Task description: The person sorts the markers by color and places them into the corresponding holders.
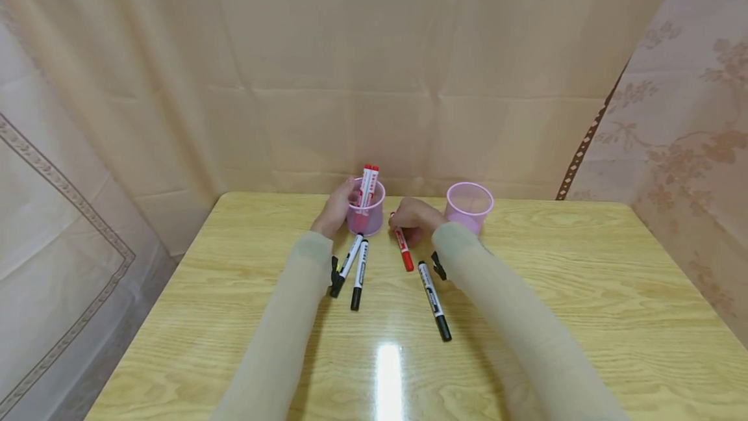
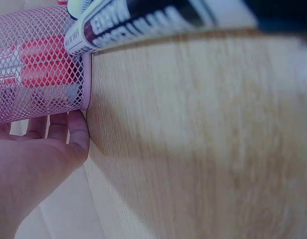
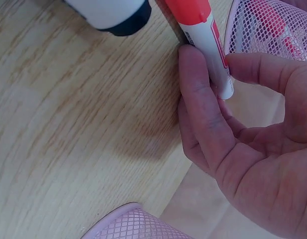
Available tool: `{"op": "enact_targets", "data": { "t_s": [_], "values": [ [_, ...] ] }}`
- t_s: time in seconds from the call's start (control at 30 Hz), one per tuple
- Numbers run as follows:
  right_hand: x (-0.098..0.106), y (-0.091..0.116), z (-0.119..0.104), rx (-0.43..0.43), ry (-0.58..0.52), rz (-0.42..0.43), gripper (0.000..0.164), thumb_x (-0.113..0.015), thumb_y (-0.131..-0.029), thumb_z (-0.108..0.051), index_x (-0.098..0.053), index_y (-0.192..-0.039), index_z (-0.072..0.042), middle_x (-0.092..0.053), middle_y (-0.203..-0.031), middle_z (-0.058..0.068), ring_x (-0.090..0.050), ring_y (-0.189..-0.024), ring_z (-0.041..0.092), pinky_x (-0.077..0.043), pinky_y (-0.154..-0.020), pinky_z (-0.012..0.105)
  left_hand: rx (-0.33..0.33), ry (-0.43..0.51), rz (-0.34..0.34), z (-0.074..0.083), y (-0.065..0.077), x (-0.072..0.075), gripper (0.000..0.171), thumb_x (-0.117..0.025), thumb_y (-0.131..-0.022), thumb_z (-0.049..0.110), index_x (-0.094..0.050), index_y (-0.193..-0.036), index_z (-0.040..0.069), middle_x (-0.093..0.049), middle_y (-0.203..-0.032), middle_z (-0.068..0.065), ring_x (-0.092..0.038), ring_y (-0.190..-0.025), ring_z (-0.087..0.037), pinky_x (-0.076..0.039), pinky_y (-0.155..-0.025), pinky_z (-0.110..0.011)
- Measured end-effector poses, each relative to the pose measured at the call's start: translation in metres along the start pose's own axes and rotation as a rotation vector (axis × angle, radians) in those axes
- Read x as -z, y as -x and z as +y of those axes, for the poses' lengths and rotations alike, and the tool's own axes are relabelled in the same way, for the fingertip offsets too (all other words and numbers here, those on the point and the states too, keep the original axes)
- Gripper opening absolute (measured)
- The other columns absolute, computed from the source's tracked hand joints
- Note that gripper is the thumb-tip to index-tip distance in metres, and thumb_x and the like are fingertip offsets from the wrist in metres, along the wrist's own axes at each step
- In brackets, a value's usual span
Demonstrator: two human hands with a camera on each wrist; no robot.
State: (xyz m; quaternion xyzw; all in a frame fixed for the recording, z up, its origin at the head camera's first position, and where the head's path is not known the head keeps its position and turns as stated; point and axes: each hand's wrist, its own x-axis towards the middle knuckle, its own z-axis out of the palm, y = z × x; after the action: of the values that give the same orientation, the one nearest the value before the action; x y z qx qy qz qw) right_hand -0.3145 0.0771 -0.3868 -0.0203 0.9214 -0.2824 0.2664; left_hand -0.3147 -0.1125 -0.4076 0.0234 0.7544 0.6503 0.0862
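Pinched in right hand [image 1: 417,216]: red marker [image 1: 404,253], just right of left cup [image 1: 376,221], which left hand [image 1: 336,210] holds; step, apparently pick-up; next move likely calls for raising red marker above that cup's rim.

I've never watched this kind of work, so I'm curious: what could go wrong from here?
The red marker pinched in the right hand could slip. The right sleeve might bump the pink mesh pen cup close by, or roll the nearby black-capped marker.
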Motion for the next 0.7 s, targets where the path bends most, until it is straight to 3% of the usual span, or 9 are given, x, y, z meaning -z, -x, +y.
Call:
{"op": "enact_targets", "data": {
  "t_s": [0.33, 0.7],
  "values": [
    [0.0008, 0.0032, 0.0036, 0.025, -0.110, -0.019, 0.013, -0.060, -0.086, -0.013, -0.058, -0.088, -0.001, -0.060, -0.074, 0.011, -0.062, -0.066, 0.022, -0.056, -0.067, 0.038, 0.014, 0.002, 0.008, -0.0006, -0.0003, -0.0010, 0.054, -0.020, -0.102, 0.050, -0.046, -0.141, 0.024, -0.049, -0.131, -0.009, -0.042, -0.122, -0.026, -0.027, -0.106, -0.047],
    [0.0035, -0.0014, 0.0066, 0.021, -0.157, -0.074, 0.014, -0.058, -0.088, -0.014, -0.057, -0.086, 0.000, -0.058, -0.072, 0.011, -0.061, -0.063, 0.022, -0.057, -0.064, 0.038, 0.009, 0.010, 0.007, -0.0011, 0.0000, -0.0013, 0.055, -0.021, -0.101, 0.053, -0.046, -0.141, 0.024, -0.050, -0.129, -0.008, -0.042, -0.121, -0.026, -0.026, -0.105, -0.047]
  ]
}}
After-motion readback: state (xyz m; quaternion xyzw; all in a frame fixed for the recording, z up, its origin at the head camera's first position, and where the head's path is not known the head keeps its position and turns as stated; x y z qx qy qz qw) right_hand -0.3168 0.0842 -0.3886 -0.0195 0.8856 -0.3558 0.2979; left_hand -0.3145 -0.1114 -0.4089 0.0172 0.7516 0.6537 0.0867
